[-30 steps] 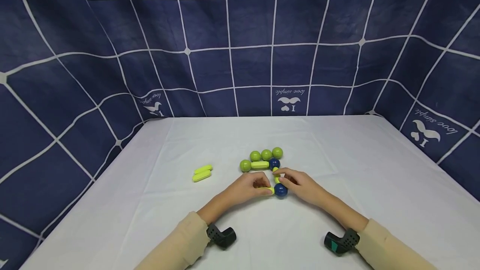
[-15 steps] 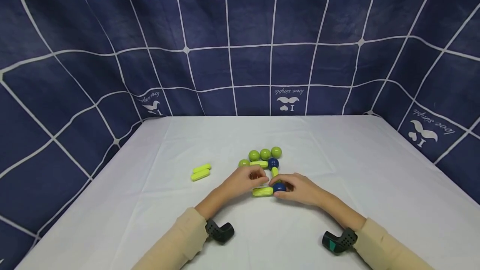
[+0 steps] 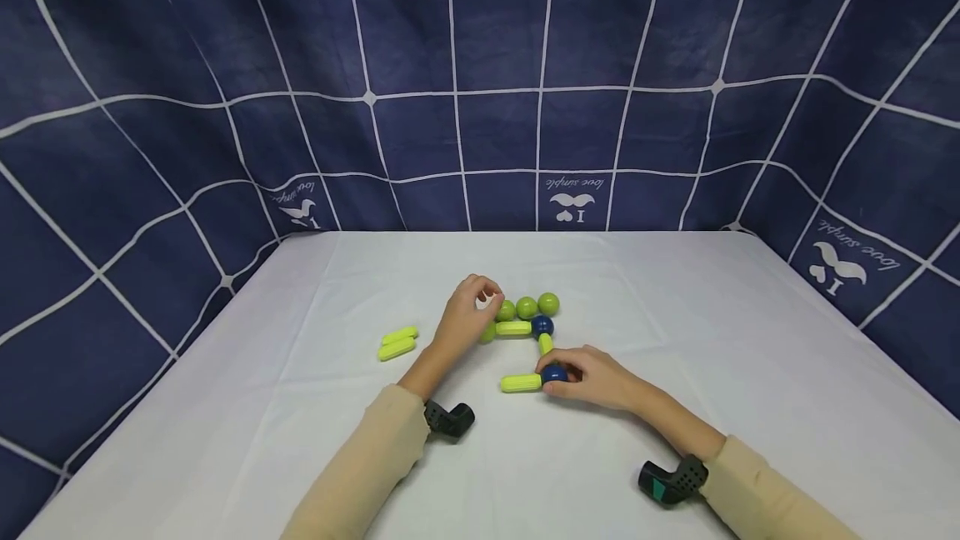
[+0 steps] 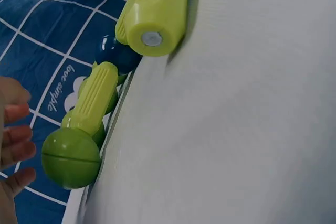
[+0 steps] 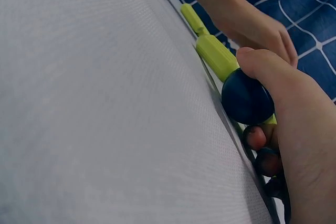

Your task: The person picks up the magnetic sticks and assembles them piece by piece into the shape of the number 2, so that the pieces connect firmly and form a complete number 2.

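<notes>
My right hand [image 3: 596, 377] grips the near blue ball [image 3: 555, 373], thumb on its near side. A yellow-green magnetic rod [image 3: 520, 383] extends left from that ball, its bare end showing a metal disc in the left wrist view. Another rod [image 3: 546, 343] links it to the far blue ball [image 3: 542, 326]. From there a rod [image 3: 513, 328] runs left to a green ball [image 4: 71, 158]. My left hand [image 3: 463, 317] is beside the leftmost ball of a row of three green balls [image 3: 527, 307]; its fingers are spread and hold nothing in the left wrist view.
Two loose yellow-green rods [image 3: 397, 348] lie side by side to the left on the white-covered table [image 3: 315, 440]. A dark blue curtain [image 3: 480, 132] with white grid lines stands behind and along the sides. Each wrist wears a black device [image 3: 450, 421].
My left hand has let go of the near rod and moved away and to the left, up beside the green balls. My right hand has shifted from the linking rod onto the near blue ball.
</notes>
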Motion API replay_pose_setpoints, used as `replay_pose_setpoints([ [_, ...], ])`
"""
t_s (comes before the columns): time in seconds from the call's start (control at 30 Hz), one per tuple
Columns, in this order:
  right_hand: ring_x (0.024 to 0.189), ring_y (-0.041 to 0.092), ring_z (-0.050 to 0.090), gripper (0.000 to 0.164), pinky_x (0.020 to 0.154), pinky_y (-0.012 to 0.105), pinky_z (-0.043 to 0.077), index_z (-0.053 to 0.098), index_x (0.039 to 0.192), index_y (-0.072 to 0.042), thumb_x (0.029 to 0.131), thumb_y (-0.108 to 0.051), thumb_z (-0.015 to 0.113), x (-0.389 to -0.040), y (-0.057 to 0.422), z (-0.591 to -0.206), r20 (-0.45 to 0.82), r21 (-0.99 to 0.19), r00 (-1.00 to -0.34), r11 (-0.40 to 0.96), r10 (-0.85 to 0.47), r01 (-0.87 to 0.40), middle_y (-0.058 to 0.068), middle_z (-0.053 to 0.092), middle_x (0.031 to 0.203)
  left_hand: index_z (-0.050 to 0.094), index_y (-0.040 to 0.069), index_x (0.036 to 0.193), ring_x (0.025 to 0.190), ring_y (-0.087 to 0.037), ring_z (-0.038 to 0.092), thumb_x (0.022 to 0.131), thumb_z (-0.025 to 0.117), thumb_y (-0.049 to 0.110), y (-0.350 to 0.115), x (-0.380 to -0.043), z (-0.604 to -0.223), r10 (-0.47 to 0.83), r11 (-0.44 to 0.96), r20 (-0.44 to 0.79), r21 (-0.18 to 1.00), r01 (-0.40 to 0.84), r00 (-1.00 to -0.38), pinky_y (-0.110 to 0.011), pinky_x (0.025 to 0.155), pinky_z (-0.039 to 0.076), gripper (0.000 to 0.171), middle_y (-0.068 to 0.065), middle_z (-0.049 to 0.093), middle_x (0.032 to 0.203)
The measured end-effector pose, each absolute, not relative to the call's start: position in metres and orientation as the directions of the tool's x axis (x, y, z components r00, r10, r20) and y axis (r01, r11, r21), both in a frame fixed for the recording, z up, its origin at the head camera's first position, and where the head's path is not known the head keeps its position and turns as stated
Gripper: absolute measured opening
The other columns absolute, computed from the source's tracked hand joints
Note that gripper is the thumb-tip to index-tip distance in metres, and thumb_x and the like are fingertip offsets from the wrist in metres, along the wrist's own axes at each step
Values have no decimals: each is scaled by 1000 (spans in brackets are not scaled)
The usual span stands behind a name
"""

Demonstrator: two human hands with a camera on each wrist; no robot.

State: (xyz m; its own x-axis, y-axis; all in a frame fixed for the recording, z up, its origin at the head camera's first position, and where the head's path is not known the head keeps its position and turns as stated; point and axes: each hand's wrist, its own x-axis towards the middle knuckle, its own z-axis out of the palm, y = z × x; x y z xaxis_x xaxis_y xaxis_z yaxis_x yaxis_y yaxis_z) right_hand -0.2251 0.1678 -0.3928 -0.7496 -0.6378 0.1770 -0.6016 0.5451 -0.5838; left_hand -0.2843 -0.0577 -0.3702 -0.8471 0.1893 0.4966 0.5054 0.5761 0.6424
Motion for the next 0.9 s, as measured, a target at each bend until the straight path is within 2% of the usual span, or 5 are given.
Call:
replay_pose_setpoints([
  [0.3,59,1,40,19,55,17,32,60,100,-30,84,-39,61,-225,167,-392,160,-585,-757,557,-633,-590,-14,45,66,63,9,104,97,-23,55,85,60,25,-47,-293,-376,116,688,354,645,332,-928,-37,81,46,25,-8,59,107],
  [0.5,57,0,39,17,53,16,32,60,100,-28,85,-36,61,-226,167,-390,176,-595,-737,527,-652,-608,-15,46,65,62,15,113,113,-27,53,86,57,37,-45,-294,-377,149,781,216,573,248,-965,-43,92,43,36,-8,60,118],
  [0.67,57,-1,39,15,53,16,32,60,100,-28,86,-34,61,-226,168,-391,195,-603,-729,506,-656,-617,-15,47,65,63,15,112,105,-26,58,85,58,39,-45,-294,-377,174,779,193,573,255,-966,-42,88,44,37,-7,65,111],
  [0.77,57,-1,39,15,53,16,32,60,100,-28,86,-33,60,-226,169,-391,205,-603,-726,499,-657,-622,-14,47,65,63,13,111,99,-24,60,85,59,37,-44,-293,-376,175,759,218,591,273,-960,-41,85,45,36,-7,66,107],
  [0.9,62,3,40,16,56,18,32,60,101,-29,87,-35,59,-224,170,-392,182,-595,-754,540,-631,-595,-13,47,68,62,11,112,97,-22,59,85,60,35,-43,-291,-376,164,721,273,622,305,-948,-38,84,46,36,-7,65,105],
])
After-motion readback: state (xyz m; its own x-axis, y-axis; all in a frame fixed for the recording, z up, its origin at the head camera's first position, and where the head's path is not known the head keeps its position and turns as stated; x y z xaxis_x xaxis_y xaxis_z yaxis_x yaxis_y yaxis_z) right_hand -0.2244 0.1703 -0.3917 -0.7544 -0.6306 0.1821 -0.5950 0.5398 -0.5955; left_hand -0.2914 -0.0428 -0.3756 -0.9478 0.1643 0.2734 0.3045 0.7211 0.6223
